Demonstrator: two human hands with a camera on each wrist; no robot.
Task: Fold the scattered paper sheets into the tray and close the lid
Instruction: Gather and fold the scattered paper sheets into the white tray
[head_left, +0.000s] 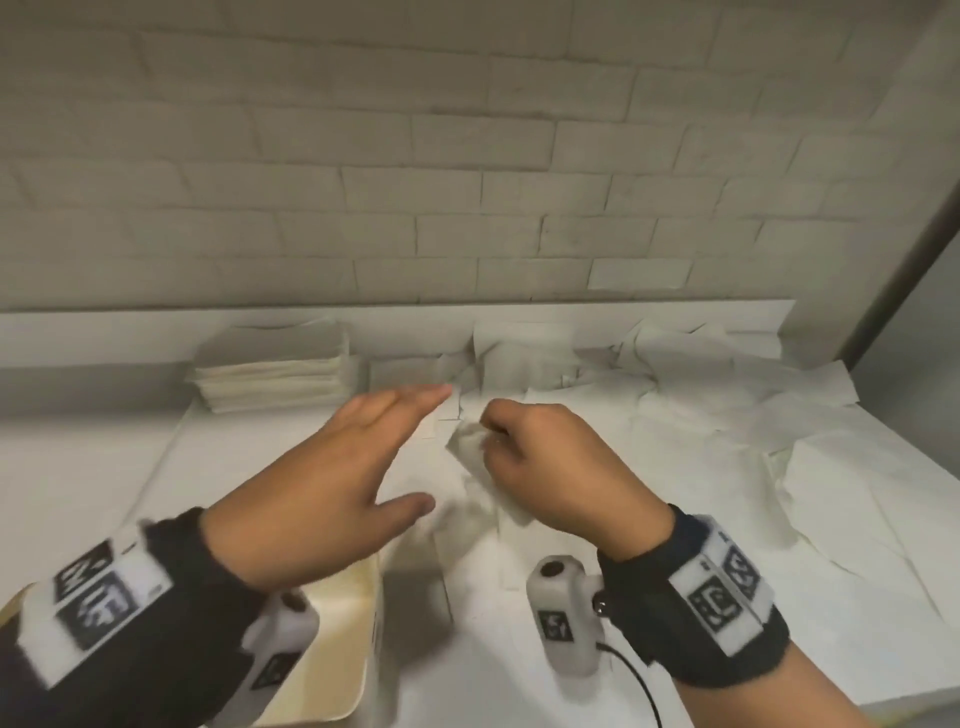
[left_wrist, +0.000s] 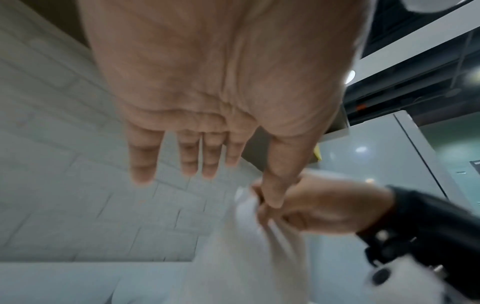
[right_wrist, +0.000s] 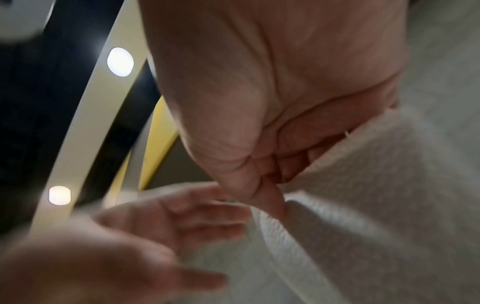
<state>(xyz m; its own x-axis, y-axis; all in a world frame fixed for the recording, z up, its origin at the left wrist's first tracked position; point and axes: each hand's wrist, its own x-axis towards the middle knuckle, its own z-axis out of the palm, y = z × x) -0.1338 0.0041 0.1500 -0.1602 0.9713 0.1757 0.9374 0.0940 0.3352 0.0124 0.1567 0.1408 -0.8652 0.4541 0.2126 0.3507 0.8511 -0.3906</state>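
Loose white paper sheets (head_left: 779, 415) lie crumpled right of the neat stack of folded white paper (head_left: 275, 374); a cream tray (head_left: 337, 649) sits nearer. The right hand (head_left: 550, 467) pinches a limp white sheet (head_left: 478, 467); the left hand (head_left: 332, 478), fingers straight and spread, should catch its free corner and match edges before creasing.

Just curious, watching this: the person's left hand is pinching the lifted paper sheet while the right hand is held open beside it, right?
Swapped. The right hand pinches the lifted paper sheet; the left hand is held open beside it, fingers straight. The head view shows it, and the right wrist view confirms the pinch.
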